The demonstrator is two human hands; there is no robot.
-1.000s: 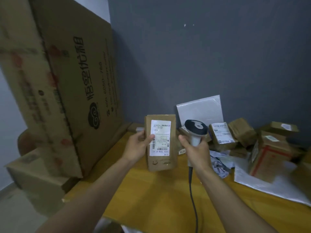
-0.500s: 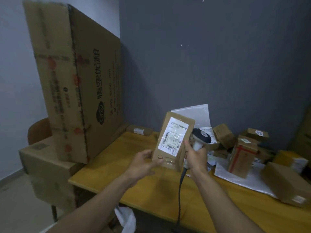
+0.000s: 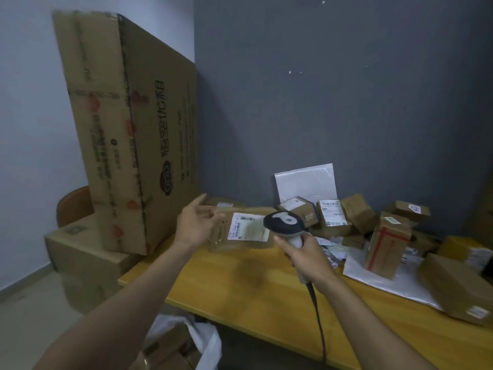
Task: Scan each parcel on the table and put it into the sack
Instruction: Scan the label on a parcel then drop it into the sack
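A flat brown parcel with a white label facing up hovers, blurred, just above the yellow table. My left hand is at the parcel's left end with fingers spread and nearly straight, the fingertips touching its edge. Whether they carry it is unclear. My right hand grips the handle of a corded barcode scanner, whose head sits over the parcel's right end. Under the table's front edge the white sack stands open with brown parcels inside.
Several brown parcels are piled at the table's back right, with a taped upright box on white plastic mailers. A large cardboard box leans on stacked cartons at the left, beside a chair back. The grey wall stands behind.
The parcel has tipped from upright, label towards me, to lying flat with the label up. My left hand has opened and risen to its left end; my right thumb has let it go.
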